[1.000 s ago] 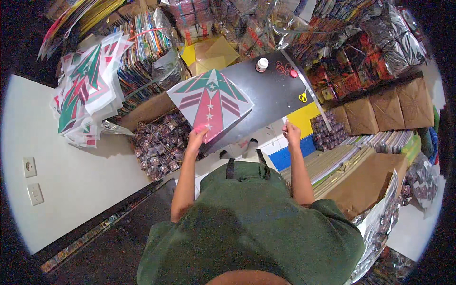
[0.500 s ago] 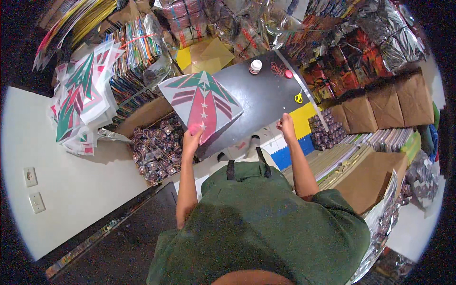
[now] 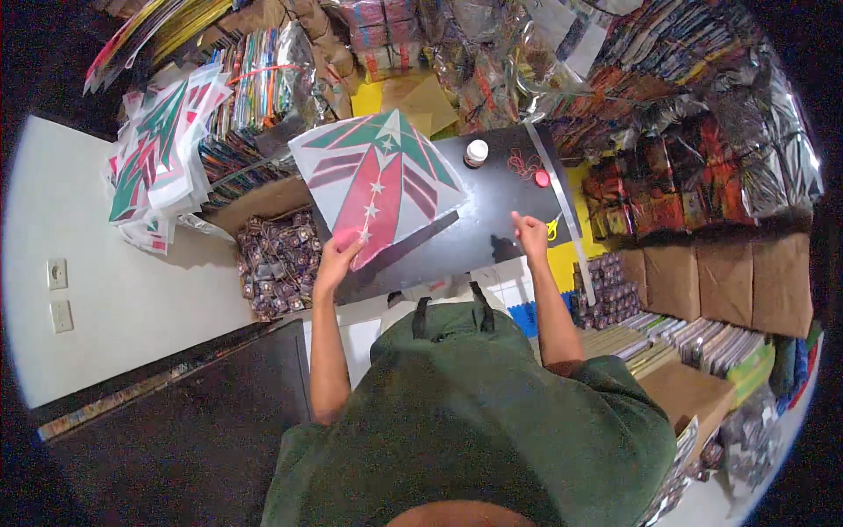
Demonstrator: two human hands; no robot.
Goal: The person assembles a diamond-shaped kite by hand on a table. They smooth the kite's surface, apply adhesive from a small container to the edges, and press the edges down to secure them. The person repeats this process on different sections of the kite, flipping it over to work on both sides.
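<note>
A square kite sheet (image 3: 376, 187), white with a green, red and maroon pattern and a row of stars, is held up over the black tabletop (image 3: 492, 206). My left hand (image 3: 338, 263) pinches its lower corner between thumb and fingers. Off to the right, clear of the sheet, my right hand (image 3: 529, 237) is raised over the table's near edge with its fingers curled together. Whatever it may hold is too small to make out. Yellow scissors (image 3: 552, 230) lie just beyond that hand, partly hidden by it.
A white bottle (image 3: 476, 154), red string (image 3: 525, 164) and a red lid (image 3: 541, 179) sit on the table. Similar sheets (image 3: 162, 154) hang at the left. A box of small packets (image 3: 279, 263) stands left of the table, brown paper parcels (image 3: 724, 277) at the right.
The view has shifted a little. My left hand still holds the kite sheet, which now faces me more squarely. My right hand stays raised, its fingers turned slightly.
</note>
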